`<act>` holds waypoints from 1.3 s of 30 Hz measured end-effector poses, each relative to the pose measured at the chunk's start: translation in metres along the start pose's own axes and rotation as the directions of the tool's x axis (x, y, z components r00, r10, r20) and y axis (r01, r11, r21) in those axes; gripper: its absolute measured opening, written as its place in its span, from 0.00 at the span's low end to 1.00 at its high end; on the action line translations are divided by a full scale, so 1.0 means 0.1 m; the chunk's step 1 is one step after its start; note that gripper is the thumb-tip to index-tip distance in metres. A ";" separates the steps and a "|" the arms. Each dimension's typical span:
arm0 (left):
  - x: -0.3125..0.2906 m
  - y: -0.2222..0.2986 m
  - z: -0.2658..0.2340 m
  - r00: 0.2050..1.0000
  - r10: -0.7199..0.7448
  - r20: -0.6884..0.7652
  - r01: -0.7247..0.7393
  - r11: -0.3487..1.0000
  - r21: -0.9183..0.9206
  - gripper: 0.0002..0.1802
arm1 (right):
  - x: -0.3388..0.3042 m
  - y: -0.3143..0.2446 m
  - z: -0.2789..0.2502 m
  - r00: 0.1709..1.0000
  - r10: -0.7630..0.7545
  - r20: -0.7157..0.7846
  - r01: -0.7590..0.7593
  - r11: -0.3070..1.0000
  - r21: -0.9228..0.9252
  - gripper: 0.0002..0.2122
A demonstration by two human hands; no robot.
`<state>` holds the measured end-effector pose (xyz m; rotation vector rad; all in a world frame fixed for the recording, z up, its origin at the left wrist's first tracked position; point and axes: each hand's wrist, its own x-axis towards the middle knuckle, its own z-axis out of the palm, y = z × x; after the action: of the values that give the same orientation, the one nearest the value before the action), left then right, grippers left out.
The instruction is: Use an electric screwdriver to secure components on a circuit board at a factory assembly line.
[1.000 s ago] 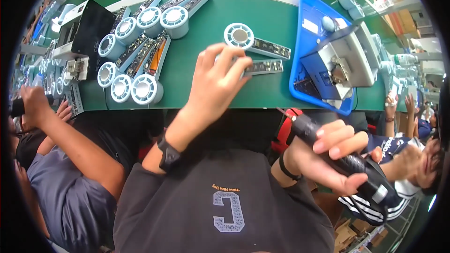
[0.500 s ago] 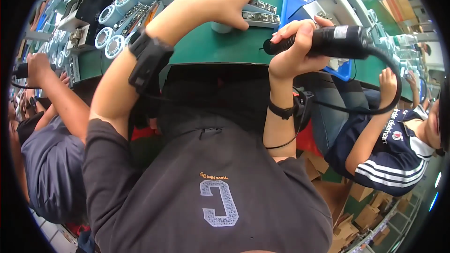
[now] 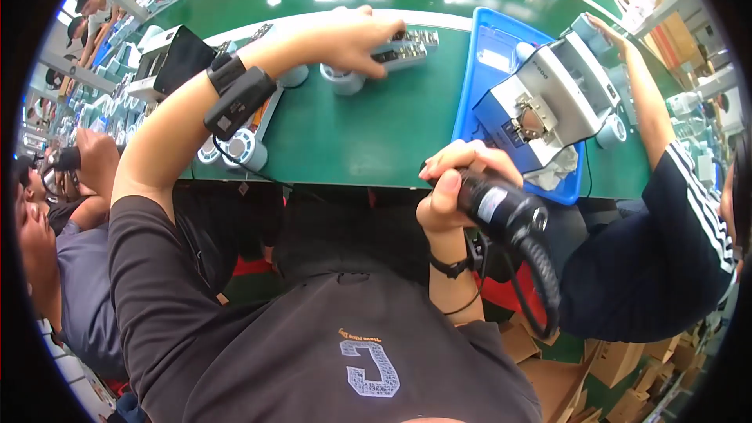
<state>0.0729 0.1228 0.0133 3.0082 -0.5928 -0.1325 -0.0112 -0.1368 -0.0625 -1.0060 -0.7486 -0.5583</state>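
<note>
My left hand (image 3: 352, 41) reaches over the bench with thumb and fingers apart, slightly blurred. It is at two long pale-grey housings (image 3: 403, 57) with metal parts along the top, which lie side by side. A round light-blue and white end (image 3: 342, 81) shows below its palm; whether the hand touches these pieces is hard to tell. Closer to me, my right hand (image 3: 470, 184) is wrapped round a black electric screwdriver (image 3: 501, 204), held off the bench near its front edge. A thick black cable (image 3: 539, 282) hangs from the tool's back end.
A blue tray (image 3: 487, 27) at the right holds a silver-and-black screw feeder (image 3: 540, 113). More round-ended units (image 3: 244, 149) stand on the green bench (image 3: 313, 137) near my left forearm. A black box (image 3: 184, 59) is behind them. Co-workers sit on both sides; one arm (image 3: 646, 102) reaches in at right.
The view has shifted, showing more of the bench. My right hand has brought the screwdriver lower, toward my body, with its cable end tilted down. My left hand stays by the grey housings.
</note>
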 end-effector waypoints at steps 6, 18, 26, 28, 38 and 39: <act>0.87 -0.99 -0.41 0.981 -0.194 0.028 0.190 0.977 0.097 0.39 | 0.09 0.02 0.00 0.997 0.065 0.048 -0.066 0.998 0.022 0.22; 1.14 -1.46 -0.18 0.844 -0.061 -0.533 0.144 0.983 0.115 0.34 | 0.32 0.25 0.02 0.985 0.164 0.046 -0.168 0.978 0.120 0.25; -0.18 -0.44 -0.74 0.746 -0.658 0.103 0.640 0.751 0.160 0.27 | 0.49 0.33 0.13 0.907 0.403 -0.118 -0.399 0.915 0.059 0.25; -0.43 -0.22 -0.39 0.707 -0.704 0.065 0.697 0.710 0.102 0.28 | 0.51 0.28 0.08 0.898 0.425 -0.115 -0.420 0.905 0.062 0.25; -0.75 0.25 0.62 0.689 -0.428 -0.585 0.622 0.764 0.173 0.19 | 0.45 0.30 0.04 0.868 0.459 -0.188 -0.446 0.888 0.109 0.24; -0.75 0.36 0.63 0.702 -0.419 -0.575 0.559 0.825 0.081 0.20 | 0.46 0.28 -0.01 0.866 0.456 -0.207 -0.453 0.889 0.063 0.24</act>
<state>-0.0158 0.1146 -0.0406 3.1232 0.2933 0.8020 0.0380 -0.1294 -0.0425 -1.0483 -0.2989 -0.2431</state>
